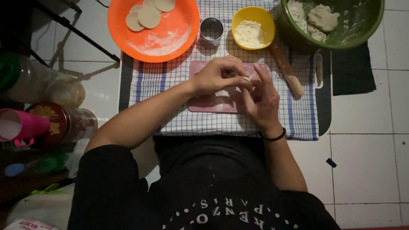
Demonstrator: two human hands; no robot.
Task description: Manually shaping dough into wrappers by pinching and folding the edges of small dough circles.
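My left hand (217, 76) and my right hand (263, 100) meet over a pink cutting board (204, 104) and pinch a small piece of pale dough (245, 79) between their fingertips. The board lies on a checked cloth (170, 115) spread on the tiled floor. My right wrist wears a black band. Most of the dough piece is hidden by my fingers.
An orange plate (170, 38) with round dough discs (148, 16) sits at the back left, then a metal ring cutter (211, 30), a yellow bowl of flour (253, 27) and a green bowl of dough lumps (353, 25). A wooden rolling pin (288, 70) lies right of the board. Containers (64, 123) crowd the left.
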